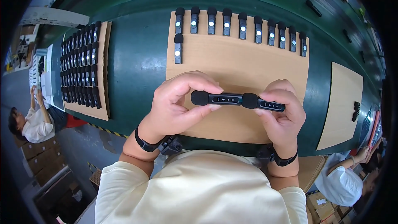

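My left hand (pixel 174 101) pinches a small black wireless microphone (pixel 226 99) between thumb and fingers, close to its round foam windscreen. A second microphone (pixel 271 105) of the same kind is pinched in my right hand (pixel 284 110). The two lie nearly end to end, with the foam of the right one against or very near the body of the left one. Small marks and slots show on their upturned sides. Both are held above a brown cardboard sheet (pixel 232 66). Along its far edge stands a row of microphones (pixel 226 22), and one microphone (pixel 178 49) starts another row.
On the left, another cardboard sheet (pixel 105 70) bears several dense rows of microphones (pixel 88 58). A third cardboard sheet (pixel 338 108) at right holds a few dark pieces (pixel 355 111). Loose microphones (pixel 314 8) lie on the green bench (pixel 137 49). Two people (pixel 39 124) work nearby, one each side.
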`<state>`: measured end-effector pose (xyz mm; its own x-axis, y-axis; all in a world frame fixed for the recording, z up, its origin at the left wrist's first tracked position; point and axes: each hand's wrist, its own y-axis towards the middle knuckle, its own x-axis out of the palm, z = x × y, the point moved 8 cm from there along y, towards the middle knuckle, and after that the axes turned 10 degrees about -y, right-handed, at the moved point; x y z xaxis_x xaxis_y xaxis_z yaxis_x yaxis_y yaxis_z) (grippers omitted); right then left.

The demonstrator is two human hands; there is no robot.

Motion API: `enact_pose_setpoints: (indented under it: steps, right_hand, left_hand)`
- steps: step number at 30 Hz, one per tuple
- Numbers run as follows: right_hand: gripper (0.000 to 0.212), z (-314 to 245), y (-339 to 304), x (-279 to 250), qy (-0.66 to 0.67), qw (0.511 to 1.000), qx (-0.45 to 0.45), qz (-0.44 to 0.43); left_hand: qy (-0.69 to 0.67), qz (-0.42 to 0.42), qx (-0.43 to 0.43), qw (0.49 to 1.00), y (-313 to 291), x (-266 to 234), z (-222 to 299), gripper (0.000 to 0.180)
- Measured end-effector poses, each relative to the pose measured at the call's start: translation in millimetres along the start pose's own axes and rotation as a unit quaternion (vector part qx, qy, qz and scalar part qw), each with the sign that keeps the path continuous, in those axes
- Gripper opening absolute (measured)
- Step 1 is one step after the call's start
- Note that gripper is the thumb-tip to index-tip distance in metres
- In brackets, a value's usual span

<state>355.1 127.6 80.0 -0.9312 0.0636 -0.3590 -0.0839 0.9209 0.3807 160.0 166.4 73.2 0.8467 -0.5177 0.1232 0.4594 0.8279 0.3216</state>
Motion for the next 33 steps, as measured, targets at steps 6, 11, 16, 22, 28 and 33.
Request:
enact_pose_setpoints:
  steps: [6, 11, 16, 22, 28, 33]
  right_hand:
    - [0.027, -7, 2, 7, 0.032, 0.999, 0.002, -0.01]
    - [0.025, -1, -2, 6, 0.16, 0.985, 0.056, 0.041]
    - [0.026, 2, -3, -5, 0.161, 0.983, 0.066, 0.051]
    - [0.035, -11, 1, 9, -0.014, 0.999, -0.019, -0.04]
    - [0.038, -8, -4, 26, -0.019, 0.999, -0.014, -0.044]
    - [0.036, -4, -6, 26, 0.0, 0.999, -0.021, -0.033]
  left_hand:
    - [0.003, 0.006, 0.018, 1.0, 0, -6, 10, 0.034]
    - [0.097, -0.019, 0.023, 0.995, 5, 1, 11, 0.033]
    - [0.097, -0.025, 0.031, 0.994, 9, 5, 6, 0.031]
    - [0.004, 0.013, -0.024, 1.0, 2, 8, -9, 0.029]
    - [0.032, -0.038, -0.024, 0.998, 2, 21, -14, 0.026]
    - [0.048, -0.047, -0.015, 0.998, 2, 22, -15, 0.027]
